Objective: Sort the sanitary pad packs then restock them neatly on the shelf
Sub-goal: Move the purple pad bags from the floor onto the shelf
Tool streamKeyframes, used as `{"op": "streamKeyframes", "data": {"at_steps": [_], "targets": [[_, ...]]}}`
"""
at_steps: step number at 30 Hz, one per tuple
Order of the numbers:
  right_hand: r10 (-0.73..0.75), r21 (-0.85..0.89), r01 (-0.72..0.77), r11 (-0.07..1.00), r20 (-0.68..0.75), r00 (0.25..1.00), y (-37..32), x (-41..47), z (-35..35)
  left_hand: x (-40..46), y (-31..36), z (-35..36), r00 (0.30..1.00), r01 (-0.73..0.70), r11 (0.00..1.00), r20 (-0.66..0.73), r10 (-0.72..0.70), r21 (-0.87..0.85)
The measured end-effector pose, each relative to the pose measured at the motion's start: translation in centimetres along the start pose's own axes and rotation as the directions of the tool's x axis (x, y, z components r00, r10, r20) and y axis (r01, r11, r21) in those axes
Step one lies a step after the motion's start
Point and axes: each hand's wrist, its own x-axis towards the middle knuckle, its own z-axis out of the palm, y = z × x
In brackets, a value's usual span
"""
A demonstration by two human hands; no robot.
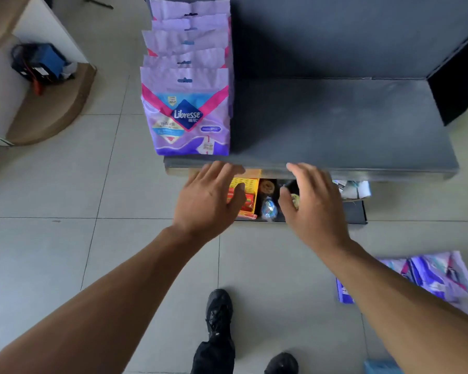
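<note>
Both hands hang empty in front of the shelf's [335, 125] front edge, palms down. The left hand [210, 199] has its fingers spread and loose, grasping nothing; the right hand [312, 203] is just as slack, fingers open and slightly curled, thumb out to the side. The two are near each other but apart, level with the lip of the dark grey shelf. On the shelf's left end stands a row of purple packs [187, 85], five that I can count, upright and lined one behind another, the front one showing its Libresse label and sitting right at the edge. The rest of the shelf surface to their right is bare. Below, between and behind the hands, a lower shelf [354, 211] holds a yellow box [245, 183] and some small wrapped goods I can't make out. On the tiled floor [52, 184] to the person's right lies a loose heap of more packs [432, 276], purple too, lying flat and overlapping, partly hidden by the right forearm. Two black shoes [219, 310] show at the bottom.
</note>
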Motion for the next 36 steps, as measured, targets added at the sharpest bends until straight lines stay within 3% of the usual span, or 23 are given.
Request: {"op": "streamKeyframes", "data": {"at_steps": [4,7,12,15,19,25,31,36], "targets": [[0.141,-0.06,-0.137,0.989,0.066,0.988,5.9,-6.3,-3.7,-0.6,7.8,4.4,0.976,-0.057,0.998,0.21,0.048,0.038],[0.295,-0.118,-0.281,0.952,0.131,0.946,10.5,-11.2,-6.1,-0.8,14.0,8.1,0.904,-0.097,0.993,0.423,0.057,0.074],[0.55,-0.149,-0.529,0.835,0.2,0.811,17.2,-19.3,-8.8,-1.6,22.5,15.3,0.741,-0.19,0.98,0.664,0.101,0.063],[0.703,-0.125,-0.696,0.707,0.223,0.675,20.3,-23.0,-8.9,-1.7,25.9,19.8,0.616,-0.258,0.965,0.777,0.133,0.04],[0.84,-0.052,-0.859,0.51,0.247,0.484,23.8,-26.5,-7.6,-1.1,28.3,26.1,0.488,-0.309,0.951,0.861,0.143,0.017],[0.928,0.039,-0.978,0.203,0.311,0.205,30.3,-29.6,-2.2,-0.6,29.2,38.4,0.363,-0.316,0.949,0.926,0.106,0.015],[0.916,0.182,-0.97,-0.159,0.394,-0.076,37.3,-32.6,6.1,-1.6,27.9,48.4,0.321,-0.2,0.98,0.945,0.067,-0.001],[0.834,0.196,-0.93,-0.312,0.525,-0.17,42.7,-35.0,14.0,-2.8,24.6,57.5,0.316,-0.16,0.985,0.949,-0.013,0.067]]}}
